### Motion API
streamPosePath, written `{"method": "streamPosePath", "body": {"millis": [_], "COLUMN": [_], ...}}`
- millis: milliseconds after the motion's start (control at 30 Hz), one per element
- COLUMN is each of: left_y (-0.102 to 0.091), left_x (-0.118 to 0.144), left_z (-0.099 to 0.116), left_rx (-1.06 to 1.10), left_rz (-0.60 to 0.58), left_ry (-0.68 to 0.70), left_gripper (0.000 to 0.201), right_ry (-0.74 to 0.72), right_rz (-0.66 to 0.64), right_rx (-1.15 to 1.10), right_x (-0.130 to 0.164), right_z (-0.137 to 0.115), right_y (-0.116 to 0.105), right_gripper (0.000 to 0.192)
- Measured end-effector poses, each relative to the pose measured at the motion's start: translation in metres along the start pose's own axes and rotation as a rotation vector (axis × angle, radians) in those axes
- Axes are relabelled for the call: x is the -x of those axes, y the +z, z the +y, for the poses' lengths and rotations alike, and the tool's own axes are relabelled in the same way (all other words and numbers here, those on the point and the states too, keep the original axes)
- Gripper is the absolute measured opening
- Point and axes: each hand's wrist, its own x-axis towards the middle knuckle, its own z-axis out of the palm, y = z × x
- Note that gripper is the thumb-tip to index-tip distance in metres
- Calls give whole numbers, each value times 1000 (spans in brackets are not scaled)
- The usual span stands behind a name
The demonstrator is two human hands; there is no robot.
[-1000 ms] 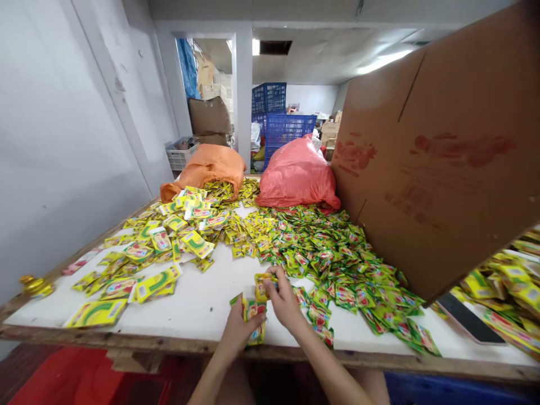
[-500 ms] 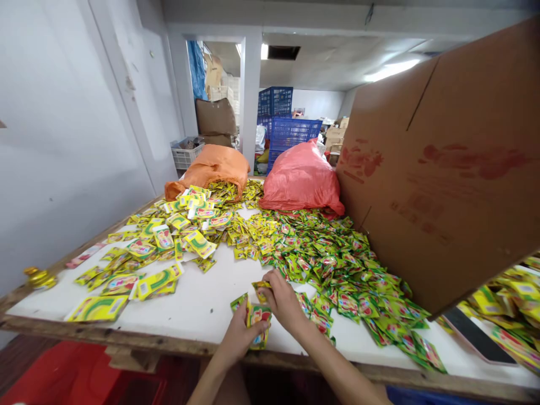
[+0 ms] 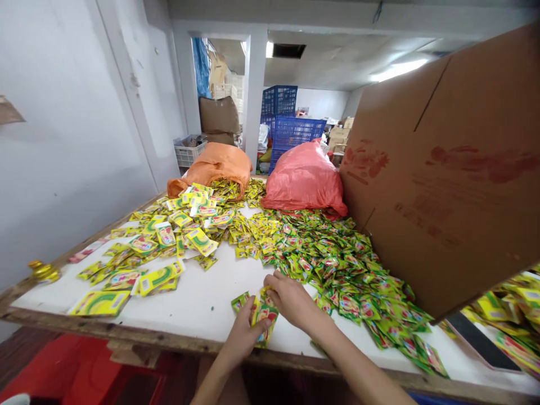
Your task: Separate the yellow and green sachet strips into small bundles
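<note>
Yellow pkt (image 3: 266, 322) w/ green & red print is at 6 o'c on the white table (image 3: 198, 298), right by the near edge (12 = straight ahead of the person). L hand (image 3: 244, 332) has it pinched, thumb across the front, other fingers mostly hidden. R hand (image 3: 291, 298) is bunched at the pkt's 1 o'c end; can't tell from where I'm standing if those fingertips grip its lip or something small. Green sachet (image 3: 239, 301) pokes out at 10 o'c of the L hand; held or just lying there, can't tell.

Risks, I'd say: pkt could drop off the edge if the L thumb eases, being so close to it. Green sachet could get flicked away if that hand turns fast. Yellow sachets (image 3: 253, 233) at 12 run into the green heap (image 3: 337, 259) at 1 to 2 o'c, so a careless sweep there could mix the two. Big carton (image 3: 442, 169) at 2 o'c leans; a bump could send it onto the phone (image 3: 485, 340) at 3. Red sack (image 3: 306, 177), approx 12:30, might sag & shove sachets fwd if tugged.
</note>
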Motion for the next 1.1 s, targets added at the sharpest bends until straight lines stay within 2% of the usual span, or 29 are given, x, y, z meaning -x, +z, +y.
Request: {"method": "streamPosePath", "body": {"millis": [100, 233, 333, 400, 500, 567, 700, 833, 867, 1000, 1100], "left_y": [0, -3, -6, -7, -7, -6, -5, -4, -3, 1, 1], "left_x": [-1, -2, -1, 0, -1, -2, -6, -5, -5, -3, -3], "left_z": [-3, -10, -8, -2, 7, 9, 5, 0, -1, 1, 4], "left_rx": [19, -58, -72, -76, -89, -107, -107, -62, -39, 18, 17], "left_rz": [-40, -2, -37, -59, -103, -141, -168, -121, -107, -89, -92], "left_ry": [-17, 1, 58, 91, 117, 147, 151, 91, 86, 85, 83], "left_gripper": [78, 76, 67, 60, 48, 40, 30, 35, 38, 44, 45], "right_ry": [-18, 41, 5, -28, -31, -54, -55, 26, 31, 36, 49], "right_rz": [7, 11, 23, 78, 169, 193, 255, 317, 312, 229, 166], "right_rx": [10, -26, -235, -430, -577, -542, -443, -396, -377, -308, -306], "right_x": [0, -3, -3, -1, 5, 8, 14, 19, 21, 26, 28], "right_z": [-4, -11, -9, -3, 5, 7, 5, 6, 7, 6, 4], "right_y": [0, -1, -1, 2, 11, 19, 28, 30, 31, 35, 35], "right_gripper": [11, 10, 20, 27, 16, 8, 6, 5, 3, 21, 22]}}
